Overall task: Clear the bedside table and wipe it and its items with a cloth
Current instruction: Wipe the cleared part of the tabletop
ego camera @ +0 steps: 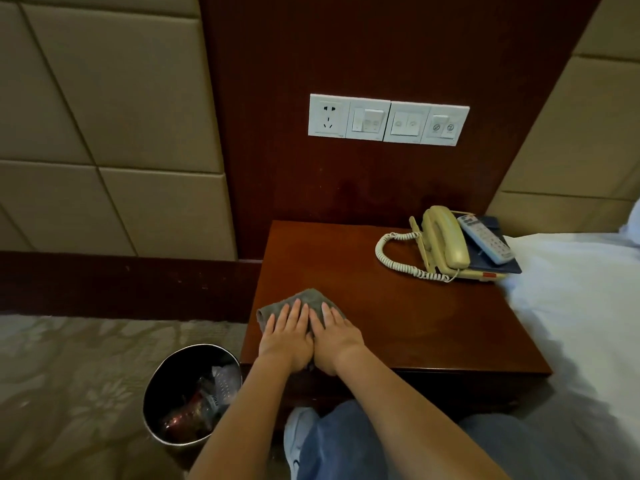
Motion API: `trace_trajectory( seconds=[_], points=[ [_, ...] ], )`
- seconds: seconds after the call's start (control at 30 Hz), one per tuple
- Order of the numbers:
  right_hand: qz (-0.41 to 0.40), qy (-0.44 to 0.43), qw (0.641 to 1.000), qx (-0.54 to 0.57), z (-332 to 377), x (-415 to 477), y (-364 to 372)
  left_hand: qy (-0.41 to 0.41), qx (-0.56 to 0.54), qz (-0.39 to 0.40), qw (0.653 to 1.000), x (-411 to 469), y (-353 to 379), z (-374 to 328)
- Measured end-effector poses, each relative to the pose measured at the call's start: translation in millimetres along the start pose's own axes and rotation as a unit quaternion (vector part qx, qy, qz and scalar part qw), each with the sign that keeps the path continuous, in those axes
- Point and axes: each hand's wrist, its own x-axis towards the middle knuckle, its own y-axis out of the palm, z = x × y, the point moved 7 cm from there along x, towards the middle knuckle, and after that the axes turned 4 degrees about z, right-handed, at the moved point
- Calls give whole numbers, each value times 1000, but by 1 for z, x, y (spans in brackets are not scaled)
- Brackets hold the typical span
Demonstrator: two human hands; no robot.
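A grey cloth [308, 297] lies on the front left part of the dark wooden bedside table [398, 317]. My left hand [287, 337] and my right hand [334, 341] both press flat on the cloth, side by side, fingers pointing away from me. A beige corded telephone [446, 240] sits at the table's back right corner, its coiled cord [391, 252] looping to the left. A grey remote control [486, 240] rests on a dark blue pad [502, 265] on the phone's base.
A metal waste bin [192, 393] holding rubbish stands on the patterned carpet left of the table. A bed with a white sheet [581, 306] borders the table on the right. White wall sockets and switches [388, 119] sit on the wood panel above.
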Motion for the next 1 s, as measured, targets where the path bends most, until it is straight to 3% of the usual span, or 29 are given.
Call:
trace_trajectory(
  seconds=[0.3,0.77,1.0],
  points=[
    [-124,-34,990,48,-31,33,-7,-4,14,-6,1000,46,-18,-11],
    [-172,50,982,53,-140,184,-104,47,17,-45,998,246,-98,-55],
    [-187,65,980,27,-152,219,-128,47,6,-56,997,284,-115,-54]
  ],
)
